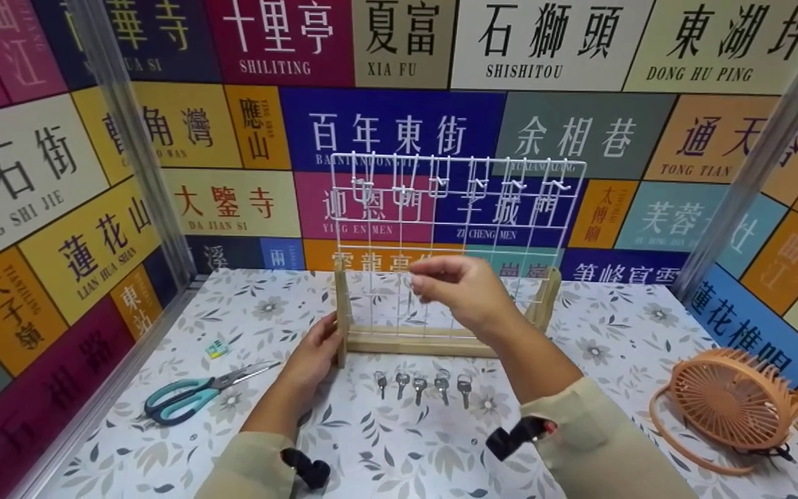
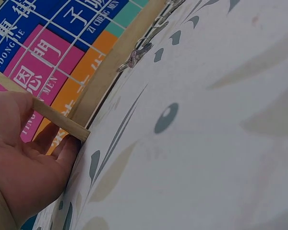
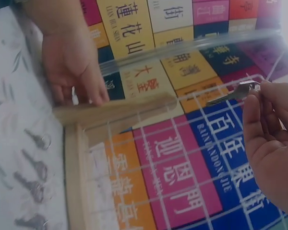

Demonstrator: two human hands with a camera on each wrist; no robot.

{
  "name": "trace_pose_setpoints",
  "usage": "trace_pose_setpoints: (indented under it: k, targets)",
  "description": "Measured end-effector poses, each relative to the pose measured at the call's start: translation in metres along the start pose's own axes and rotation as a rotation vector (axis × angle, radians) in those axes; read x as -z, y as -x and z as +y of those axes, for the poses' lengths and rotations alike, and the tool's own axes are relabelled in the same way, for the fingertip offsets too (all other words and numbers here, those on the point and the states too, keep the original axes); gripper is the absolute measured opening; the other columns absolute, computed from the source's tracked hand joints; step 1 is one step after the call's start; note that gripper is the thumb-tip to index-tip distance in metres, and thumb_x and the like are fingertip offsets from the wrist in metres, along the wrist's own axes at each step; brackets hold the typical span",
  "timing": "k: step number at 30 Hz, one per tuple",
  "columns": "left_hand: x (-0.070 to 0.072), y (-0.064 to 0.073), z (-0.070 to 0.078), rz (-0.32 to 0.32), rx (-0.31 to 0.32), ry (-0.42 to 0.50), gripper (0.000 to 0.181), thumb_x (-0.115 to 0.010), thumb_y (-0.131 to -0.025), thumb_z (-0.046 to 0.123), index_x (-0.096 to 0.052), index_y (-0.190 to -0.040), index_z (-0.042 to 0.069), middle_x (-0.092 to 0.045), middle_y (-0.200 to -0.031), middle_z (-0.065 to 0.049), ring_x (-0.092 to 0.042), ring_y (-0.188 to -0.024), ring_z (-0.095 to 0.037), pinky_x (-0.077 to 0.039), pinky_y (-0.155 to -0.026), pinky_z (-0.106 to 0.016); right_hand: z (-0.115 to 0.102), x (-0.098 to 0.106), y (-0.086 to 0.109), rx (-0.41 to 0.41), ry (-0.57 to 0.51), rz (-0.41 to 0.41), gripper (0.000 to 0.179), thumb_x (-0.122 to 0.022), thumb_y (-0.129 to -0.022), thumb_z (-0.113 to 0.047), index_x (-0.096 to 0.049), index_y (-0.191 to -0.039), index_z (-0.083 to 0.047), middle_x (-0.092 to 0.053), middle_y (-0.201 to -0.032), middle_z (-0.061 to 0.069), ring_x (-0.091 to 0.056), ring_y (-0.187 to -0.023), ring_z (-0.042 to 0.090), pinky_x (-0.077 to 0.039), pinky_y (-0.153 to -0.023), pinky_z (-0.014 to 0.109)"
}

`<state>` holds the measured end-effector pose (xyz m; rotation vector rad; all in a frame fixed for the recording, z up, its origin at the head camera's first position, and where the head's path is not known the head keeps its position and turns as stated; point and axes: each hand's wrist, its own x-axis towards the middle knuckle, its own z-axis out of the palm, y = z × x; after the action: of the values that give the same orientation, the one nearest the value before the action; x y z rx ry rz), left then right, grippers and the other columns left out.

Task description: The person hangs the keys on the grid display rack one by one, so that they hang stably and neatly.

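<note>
A key is pinched between the thumb and fingers of my right hand, in front of the white wire grid rack. My left hand grips the left wooden upright of the rack's stand near the table, thumb on one side and fingers on the other. White hooks hang in a row along the top of the grid. On the table before the stand lie several keys with rings, one of them a key in the middle of the row.
Scissors with teal and black handles lie to the left, with a small green and yellow item behind them. An orange fan stands at the right. Printed wall panels enclose the floral-covered table.
</note>
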<state>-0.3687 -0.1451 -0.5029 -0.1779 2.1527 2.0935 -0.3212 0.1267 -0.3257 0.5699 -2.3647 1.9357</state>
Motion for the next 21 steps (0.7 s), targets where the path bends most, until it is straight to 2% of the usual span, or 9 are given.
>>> trace_pose_setpoints:
  k: [6, 9, 12, 15, 21]
  targets:
    - [0.001, 0.001, 0.001, 0.005, 0.028, -0.008, 0.051, -0.059, -0.109, 0.046, -0.045, -0.158, 0.047, -0.043, -0.170, 0.008, -0.037, -0.162, -0.023, -0.025, -0.135, -0.053, -0.034, -0.023, -0.018, 0.053, -0.153, -0.014, 0.026, -0.076, -0.098, -0.006, -0.076, -0.124, -0.001, -0.077, -0.115, 0.014, -0.077, -0.103, 0.028, -0.065, -0.097, 0.035]
    - [0.000, 0.001, 0.002, 0.009, 0.046, -0.007, 0.049, -0.059, -0.110, 0.046, -0.046, -0.157, 0.048, -0.043, -0.170, 0.009, -0.037, -0.162, -0.022, -0.025, -0.135, -0.053, -0.045, -0.034, -0.025, 0.080, -0.233, -0.020, 0.025, -0.075, -0.099, -0.004, -0.076, -0.123, -0.001, -0.076, -0.115, 0.013, -0.077, -0.101, 0.025, -0.065, -0.098, 0.036]
    - [0.000, 0.001, 0.002, 0.013, 0.050, -0.006, 0.049, -0.059, -0.110, 0.045, -0.046, -0.157, 0.049, -0.042, -0.170, 0.009, -0.036, -0.162, -0.023, -0.025, -0.135, -0.054, -0.053, -0.042, -0.031, 0.097, -0.265, 0.004, 0.023, -0.075, -0.099, -0.005, -0.078, -0.122, -0.003, -0.076, -0.115, 0.012, -0.076, -0.098, 0.020, -0.065, -0.097, 0.035]
    - [-0.001, 0.000, 0.000, 0.008, 0.029, 0.006, 0.049, -0.058, -0.110, 0.043, -0.046, -0.158, 0.046, -0.042, -0.171, 0.007, -0.037, -0.162, -0.024, -0.027, -0.135, -0.053, -0.060, -0.047, -0.035, 0.103, -0.295, 0.040, 0.022, -0.074, -0.100, -0.006, -0.078, -0.122, -0.003, -0.076, -0.114, 0.012, -0.076, -0.097, 0.020, -0.065, -0.097, 0.033]
    - [-0.001, 0.000, 0.000, -0.008, -0.010, 0.036, 0.049, -0.055, -0.113, 0.035, -0.046, -0.160, 0.040, -0.042, -0.171, 0.003, -0.040, -0.160, -0.025, -0.030, -0.134, -0.052, -0.063, -0.058, -0.042, 0.095, -0.428, 0.103, 0.030, -0.071, -0.102, -0.004, -0.072, -0.130, 0.005, -0.075, -0.114, 0.013, -0.078, -0.099, 0.020, -0.063, -0.100, 0.033]
